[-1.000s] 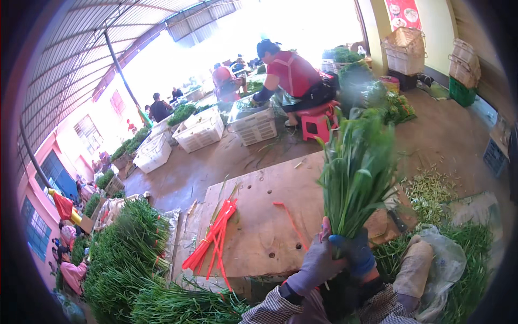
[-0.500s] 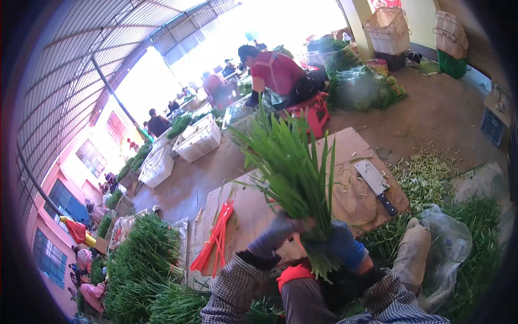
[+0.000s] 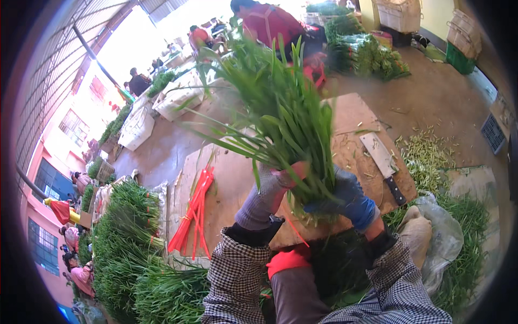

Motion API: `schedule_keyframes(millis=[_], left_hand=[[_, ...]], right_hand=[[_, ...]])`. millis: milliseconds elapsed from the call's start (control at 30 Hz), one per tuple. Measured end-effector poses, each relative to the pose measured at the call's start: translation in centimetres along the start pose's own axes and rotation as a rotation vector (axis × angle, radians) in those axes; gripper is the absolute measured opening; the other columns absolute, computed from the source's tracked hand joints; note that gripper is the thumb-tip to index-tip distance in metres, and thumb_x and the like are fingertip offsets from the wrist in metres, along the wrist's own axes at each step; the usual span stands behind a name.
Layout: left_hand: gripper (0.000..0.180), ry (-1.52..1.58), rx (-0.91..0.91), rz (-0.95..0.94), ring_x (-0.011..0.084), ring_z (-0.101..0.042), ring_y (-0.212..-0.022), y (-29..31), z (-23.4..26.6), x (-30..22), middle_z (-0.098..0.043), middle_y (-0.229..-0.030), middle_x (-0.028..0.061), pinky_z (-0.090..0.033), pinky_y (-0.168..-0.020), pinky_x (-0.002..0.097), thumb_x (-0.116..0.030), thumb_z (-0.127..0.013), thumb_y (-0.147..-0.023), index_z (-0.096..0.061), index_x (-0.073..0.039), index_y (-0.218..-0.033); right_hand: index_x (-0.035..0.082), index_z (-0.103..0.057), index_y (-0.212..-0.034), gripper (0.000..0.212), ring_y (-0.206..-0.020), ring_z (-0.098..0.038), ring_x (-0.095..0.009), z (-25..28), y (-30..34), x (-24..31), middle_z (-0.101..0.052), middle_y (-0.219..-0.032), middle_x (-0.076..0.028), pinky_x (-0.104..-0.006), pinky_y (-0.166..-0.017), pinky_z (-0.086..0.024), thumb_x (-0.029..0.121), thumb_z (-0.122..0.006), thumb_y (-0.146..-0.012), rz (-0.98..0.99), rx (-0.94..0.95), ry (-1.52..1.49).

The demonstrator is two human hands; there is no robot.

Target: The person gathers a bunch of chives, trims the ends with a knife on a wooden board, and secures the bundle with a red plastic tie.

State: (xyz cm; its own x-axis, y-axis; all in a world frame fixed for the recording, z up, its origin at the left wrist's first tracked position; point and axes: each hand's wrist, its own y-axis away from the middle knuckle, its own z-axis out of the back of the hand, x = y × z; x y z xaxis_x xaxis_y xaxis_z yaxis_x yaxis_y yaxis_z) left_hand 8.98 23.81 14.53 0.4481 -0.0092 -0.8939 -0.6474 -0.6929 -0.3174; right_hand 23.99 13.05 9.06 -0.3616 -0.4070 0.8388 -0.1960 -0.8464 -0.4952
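Observation:
Both my gloved hands hold an upright bunch of long, flat-leaved greens (image 3: 291, 119) over the wooden board (image 3: 232, 189). My left hand (image 3: 272, 191), in a greyish knitted glove, is closed round the left side of the stalks. My right hand (image 3: 348, 197), in a blue-coated glove, grips the right side near the cut ends. A thin red strip (image 3: 295, 231) hangs below my left hand; whether that hand holds it I cannot tell. More red strips (image 3: 195, 210) lie on the board's left. A cleaver (image 3: 380, 159) with a black handle rests at its right edge.
Tied bundles of greens (image 3: 127, 237) are heaped left of the board. Cut stem pieces (image 3: 426, 154) litter the floor at right, near clear plastic (image 3: 445, 232) and loose greens (image 3: 475, 232). Ahead, a person in red (image 3: 270, 24) sits bent over; white crates (image 3: 137, 127) stand at far left.
The bunch and both hands have risen away from my lap, and the leaves have spread leftward. The red strip now shows below my left hand. The view has tilted down.

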Motion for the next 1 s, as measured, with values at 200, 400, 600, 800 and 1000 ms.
schedule_keyframes(millis=[200,400,600,800,1000], left_hand=[[0.051,0.110,0.186,0.194,0.0124,-0.062,-0.093,-1.1,-2.5,-1.1,-0.065,-0.104,0.0054,-0.053,-0.078,0.0292,-0.004,-0.083,-0.070,-0.059,0.000,-0.116],[0.080,-0.103,0.231,0.040,0.0211,-0.055,-0.113,-1.1,-4.8,-1.7,-0.055,-0.125,0.0093,-0.048,-0.096,0.0375,-0.014,-0.086,-0.069,-0.042,-0.003,-0.135],[0.072,-0.159,0.301,0.094,0.0192,-0.058,-0.105,-0.2,-2.2,-1.3,-0.059,-0.117,0.0093,-0.048,-0.091,0.0368,-0.027,-0.088,-0.067,-0.051,-0.003,-0.125],[0.029,-0.788,0.316,-0.091,0.0126,-0.061,-0.082,-1.0,-3.3,-0.3,-0.067,-0.090,0.0026,-0.051,-0.072,0.0279,-0.020,-0.081,-0.076,-0.069,-0.003,-0.096],[0.028,0.021,-0.289,-0.019,0.0137,-0.062,-0.082,-2.2,-3.7,0.3,-0.064,-0.092,0.0014,-0.050,-0.069,0.0292,-0.005,-0.073,-0.079,-0.064,-0.005,-0.105]], right_hand=[[0.000,-0.056,-0.123,0.062,-0.098,-0.064,-0.018,0.5,-1.0,-0.9,-0.067,-0.110,-0.011,-0.0330,-0.086,-0.052,0.019,-0.083,-0.072,-0.151,-0.060,-0.355],[0.001,-0.060,-0.119,0.042,-0.099,-0.064,-0.018,1.1,-2.0,2.8,-0.067,-0.112,-0.011,-0.0321,-0.087,-0.051,0.007,-0.073,-0.079,-0.209,-0.041,-0.219],[0.007,-0.062,-0.120,0.040,-0.101,-0.063,-0.023,1.9,-0.9,-3.7,-0.064,-0.115,-0.009,-0.0384,-0.087,-0.050,0.015,-0.071,-0.082,0.254,0.181,0.225],[0.004,-0.065,-0.106,0.030,-0.093,-0.065,-0.029,1.3,-2.4,2.2,-0.066,-0.102,-0.015,-0.0369,-0.082,-0.050,0.018,-0.071,-0.080,0.135,0.088,0.038],[0.004,-0.063,-0.099,0.038,-0.088,-0.065,-0.035,1.1,-3.2,8.0,-0.066,-0.091,-0.017,-0.0398,-0.075,-0.051,0.033,-0.075,-0.077,0.063,0.080,0.376]])
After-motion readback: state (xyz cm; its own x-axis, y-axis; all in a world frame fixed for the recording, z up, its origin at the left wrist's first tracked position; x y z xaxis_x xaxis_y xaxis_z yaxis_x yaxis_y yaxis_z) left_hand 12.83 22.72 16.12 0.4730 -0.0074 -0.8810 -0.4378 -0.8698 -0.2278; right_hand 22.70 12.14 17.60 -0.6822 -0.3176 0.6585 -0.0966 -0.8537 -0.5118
